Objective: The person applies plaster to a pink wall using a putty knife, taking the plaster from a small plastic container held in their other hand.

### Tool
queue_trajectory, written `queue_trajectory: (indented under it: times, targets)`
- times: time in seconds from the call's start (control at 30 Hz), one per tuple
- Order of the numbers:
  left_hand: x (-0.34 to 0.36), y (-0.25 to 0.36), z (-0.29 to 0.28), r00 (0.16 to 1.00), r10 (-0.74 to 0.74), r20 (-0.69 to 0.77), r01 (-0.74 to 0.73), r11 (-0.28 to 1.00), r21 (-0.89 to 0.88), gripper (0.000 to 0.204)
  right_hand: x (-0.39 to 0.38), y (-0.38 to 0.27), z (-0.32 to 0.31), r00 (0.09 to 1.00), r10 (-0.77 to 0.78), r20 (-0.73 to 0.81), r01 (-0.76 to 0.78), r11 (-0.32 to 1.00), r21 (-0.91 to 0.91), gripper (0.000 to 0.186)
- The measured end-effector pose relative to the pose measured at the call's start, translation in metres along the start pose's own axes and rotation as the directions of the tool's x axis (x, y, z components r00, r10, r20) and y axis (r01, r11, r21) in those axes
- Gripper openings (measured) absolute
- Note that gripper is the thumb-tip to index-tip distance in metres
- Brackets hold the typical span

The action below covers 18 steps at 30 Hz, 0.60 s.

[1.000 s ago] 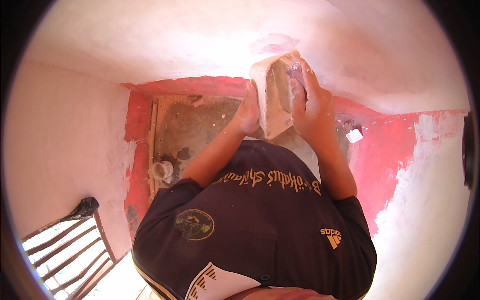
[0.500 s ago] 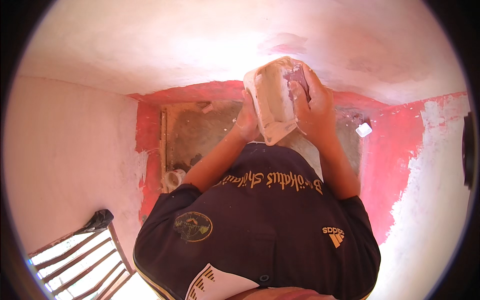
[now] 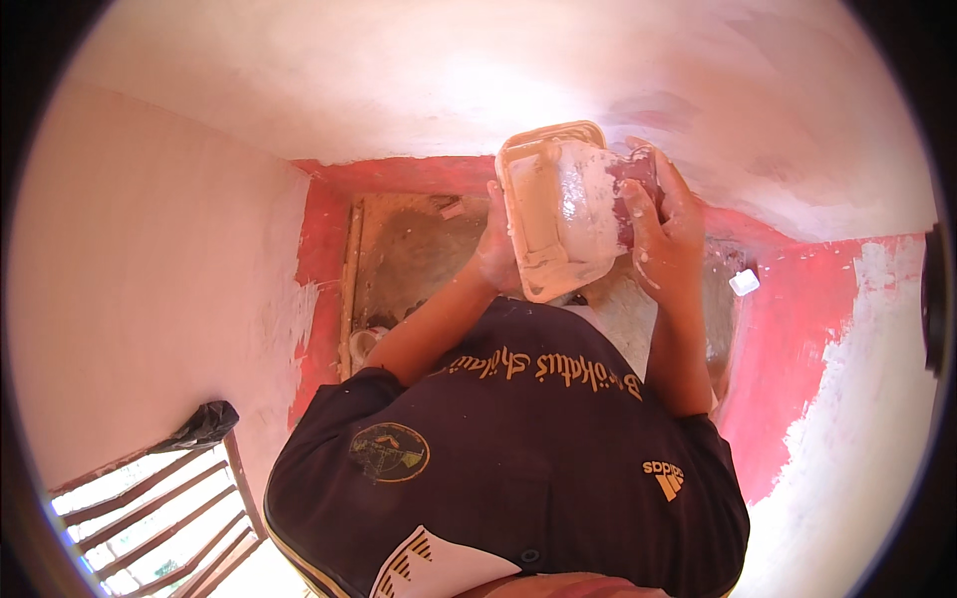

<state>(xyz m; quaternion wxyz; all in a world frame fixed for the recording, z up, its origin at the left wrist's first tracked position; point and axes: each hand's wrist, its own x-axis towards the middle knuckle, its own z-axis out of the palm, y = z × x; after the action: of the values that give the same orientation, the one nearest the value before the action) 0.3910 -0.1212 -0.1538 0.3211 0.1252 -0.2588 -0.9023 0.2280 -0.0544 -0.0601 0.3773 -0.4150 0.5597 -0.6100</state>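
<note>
Tub: cream, rectangular, paste-smeared inside
Scraper: broad whitened blade, maroon grip
Left hand: clasping tub's side
Right hand: clamped on scraper

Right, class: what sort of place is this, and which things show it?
Probably a room being redecorated: a wall patchy with red and white, a tub in the left hand, and a paste-smeared scraper in the right hand.

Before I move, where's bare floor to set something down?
The brown floor patch between the long tan strip and left forearm looks roomiest; the grey floor beyond the right forearm is narrower. Crowded: by the round white bucket, and between left hand and right hand, around the beige rectangular tub.
</note>
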Motion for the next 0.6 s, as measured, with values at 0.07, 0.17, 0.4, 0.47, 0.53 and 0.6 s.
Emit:
queue_trajectory:
  times: [0.07, 0.17, 0.4, 0.47, 0.53, 0.6]
  targets:
    - [-0.008, 0.007, -0.012, 0.991, 0.089, 0.101, -0.084, 0.995, -0.048, 0.1, -0.005, -0.004, 0.012, 0.998, -0.009, 0.058, 0.017, 0.991, -0.136, 0.039]
    - [-0.015, 0.023, -0.023, 0.996, 0.062, 0.056, -0.057, 0.994, -0.092, 0.096, -0.011, -0.003, 0.04, 0.995, -0.087, 0.043, 0.096, 0.944, -0.314, 0.039]
    - [-0.038, 0.05, -0.04, 0.97, 0.098, 0.221, -0.039, 0.965, -0.258, 0.075, -0.02, 0.013, 0.104, 0.932, -0.346, 0.107, 0.351, 0.788, -0.506, 0.035]
    - [-0.04, 0.053, -0.042, 0.996, 0.085, 0.013, -0.083, 0.994, -0.073, 0.079, -0.024, 0.01, 0.12, 0.933, -0.347, 0.098, 0.347, 0.79, -0.506, 0.035]
    - [-0.04, 0.056, -0.045, 0.99, 0.111, 0.084, -0.095, 0.979, -0.178, 0.077, -0.024, 0.009, 0.129, 0.933, -0.347, 0.091, 0.343, 0.79, -0.508, 0.035]
    - [-0.042, 0.058, -0.048, 0.981, 0.137, 0.139, -0.094, 0.955, -0.281, 0.076, -0.023, 0.012, 0.134, 0.949, -0.298, 0.099, 0.309, 0.833, -0.459, 0.038]
